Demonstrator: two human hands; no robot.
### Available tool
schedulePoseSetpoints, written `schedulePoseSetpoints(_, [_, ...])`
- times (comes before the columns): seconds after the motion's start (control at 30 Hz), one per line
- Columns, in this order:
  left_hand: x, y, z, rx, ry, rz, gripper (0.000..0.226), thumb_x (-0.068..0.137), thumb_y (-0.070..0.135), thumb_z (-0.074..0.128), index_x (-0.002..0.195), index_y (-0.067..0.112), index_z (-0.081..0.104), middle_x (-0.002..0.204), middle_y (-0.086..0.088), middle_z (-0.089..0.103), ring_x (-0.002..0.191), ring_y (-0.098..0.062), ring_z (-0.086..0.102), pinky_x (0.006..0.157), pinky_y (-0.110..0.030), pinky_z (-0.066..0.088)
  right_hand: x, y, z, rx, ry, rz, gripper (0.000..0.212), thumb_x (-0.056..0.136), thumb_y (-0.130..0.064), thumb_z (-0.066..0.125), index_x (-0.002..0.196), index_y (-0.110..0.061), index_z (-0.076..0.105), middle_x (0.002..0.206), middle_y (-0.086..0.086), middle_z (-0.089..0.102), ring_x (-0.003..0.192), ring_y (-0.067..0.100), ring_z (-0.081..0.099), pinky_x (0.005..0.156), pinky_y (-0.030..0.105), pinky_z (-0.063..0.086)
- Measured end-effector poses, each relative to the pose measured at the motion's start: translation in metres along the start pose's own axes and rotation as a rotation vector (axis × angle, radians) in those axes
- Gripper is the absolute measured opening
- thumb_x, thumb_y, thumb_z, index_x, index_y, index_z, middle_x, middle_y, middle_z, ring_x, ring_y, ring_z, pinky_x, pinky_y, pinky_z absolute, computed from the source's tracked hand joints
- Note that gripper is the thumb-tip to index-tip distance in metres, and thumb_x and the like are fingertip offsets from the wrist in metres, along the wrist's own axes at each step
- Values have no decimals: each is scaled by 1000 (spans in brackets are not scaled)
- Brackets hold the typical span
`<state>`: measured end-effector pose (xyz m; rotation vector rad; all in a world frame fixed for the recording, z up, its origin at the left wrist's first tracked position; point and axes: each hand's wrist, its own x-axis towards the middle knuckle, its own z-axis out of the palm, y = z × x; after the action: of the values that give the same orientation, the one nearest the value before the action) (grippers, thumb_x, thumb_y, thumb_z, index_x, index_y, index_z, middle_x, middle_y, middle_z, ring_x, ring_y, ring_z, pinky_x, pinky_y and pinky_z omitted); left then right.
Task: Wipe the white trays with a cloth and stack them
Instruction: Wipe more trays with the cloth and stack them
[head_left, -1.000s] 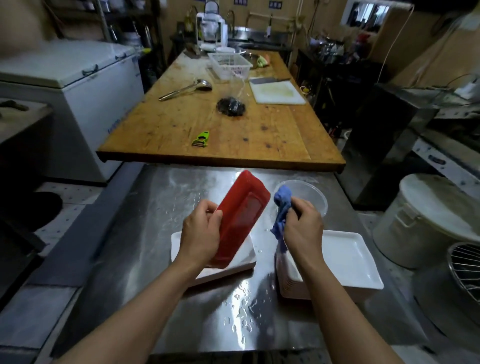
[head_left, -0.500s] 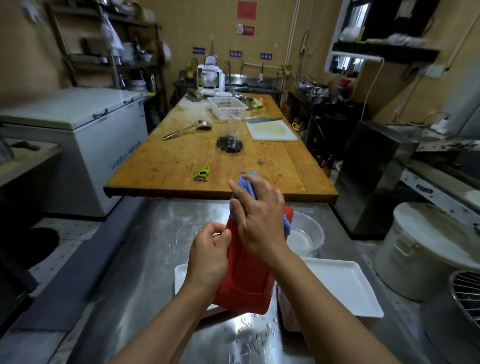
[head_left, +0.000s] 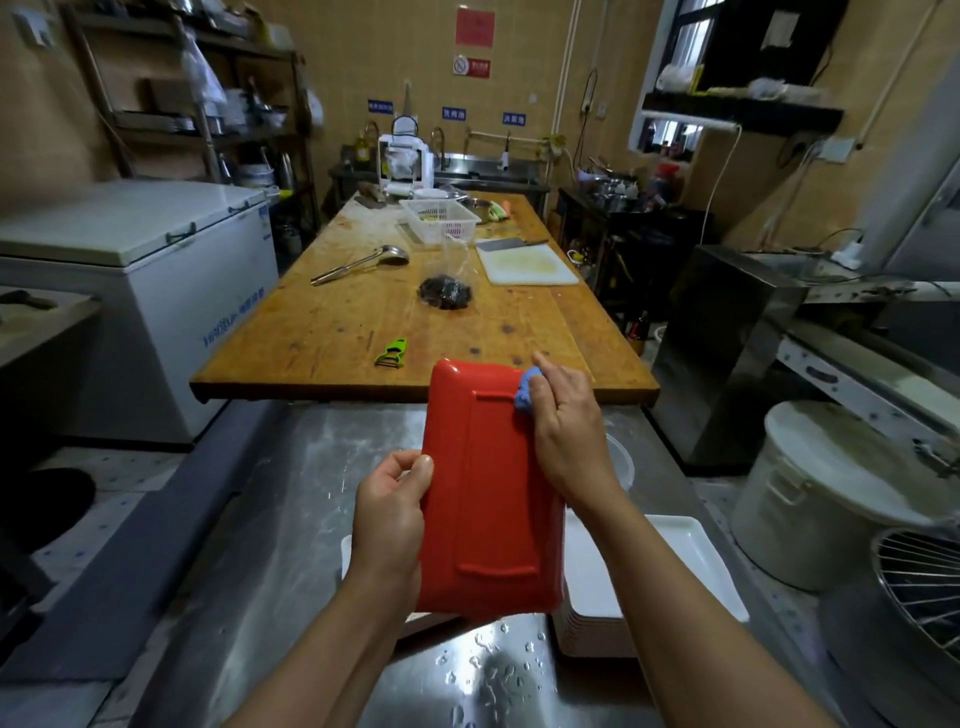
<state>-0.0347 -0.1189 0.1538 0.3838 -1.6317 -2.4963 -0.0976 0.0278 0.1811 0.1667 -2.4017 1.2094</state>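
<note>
Two hands on red tray (head_left: 493, 493)

Little can be read. A red notice (head_left: 475, 27) is hung high on the back wall, and its print is too small to be made out. Just below it a red-and-white sign (head_left: 471, 67) with a prohibition circle is fixed. Lower still, three small blue labels (head_left: 453, 113) with white characters, blurred beyond reading, are set in a row. Blue lettering (head_left: 234, 318), also illegible, is printed on the front of the white chest freezer (head_left: 156, 291).
</note>
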Motion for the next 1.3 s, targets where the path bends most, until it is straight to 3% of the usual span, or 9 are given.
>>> schedulePoseSetpoints(0.2, [15,2,7,-202,87,-70,21,96,11,48,76,14,54,53,2,64,49,-10,62,46,-27,54,-23,-1,7,-132,-84,104,51,100,-38,30,149,-31,16,130,12,42,107,28,51,81,34,39])
schedulePoseSetpoints(0.33, [29,10,7,-303,159,-75,19,96,14,51,78,17,54,69,0,65,64,-13,64,58,-34,54,-60,-2,8,-203,-77,39,48,98,-38,27,141,-20,36,130,10,45,104,30,53,78,44,48])
schedulePoseSetpoints(0.47, [28,10,17,-399,137,-102,17,96,16,49,82,16,57,73,2,69,73,-15,66,67,-38,52,-71,-1,10,77,78,247,49,96,-39,41,144,-32,34,111,-4,41,100,11,49,89,31,46])
schedulePoseSetpoints(0.57, [21,7,20,-478,27,-227,19,98,23,45,109,13,57,106,-10,67,102,-29,63,82,-49,50,-62,2,2,270,174,334,46,90,-32,56,135,-24,49,111,-3,50,99,5,52,94,29,46])
schedulePoseSetpoints(0.7, [25,11,3,-412,-184,-234,22,96,34,42,100,22,59,83,-6,61,77,-22,63,75,-39,48,-51,13,-17,383,158,327,42,80,-23,69,121,-20,62,108,-5,62,94,1,61,79,15,49])
schedulePoseSetpoints(0.8, [35,17,-11,-271,-301,-223,37,91,51,42,109,25,63,85,-8,68,79,-25,67,77,-40,52,-39,22,-37,438,60,291,39,77,-17,73,115,-19,65,102,-11,64,90,1,63,72,13,51])
schedulePoseSetpoints(0.97, [55,36,-27,-294,-339,-305,57,81,57,46,77,10,77,76,-8,71,69,-20,70,65,-34,60,-19,25,-65,445,-58,176,31,76,-2,73,102,-20,68,96,-6,69,85,5,67,74,19,56])
schedulePoseSetpoints(1.17, [53,41,-17,30,-471,-351,34,68,32,65,91,9,73,85,-12,74,71,-23,72,54,-34,58,-5,21,-68,292,-173,121,30,81,-9,69,109,-19,68,110,-3,63,98,7,61,84,21,50])
schedulePoseSetpoints(1.3, [52,32,-12,-50,-396,-350,31,71,25,60,97,9,65,79,-11,74,65,-22,72,52,-36,58,-10,21,-60,106,-178,43,34,92,-14,56,125,-20,59,126,-5,49,114,1,43,86,0,31])
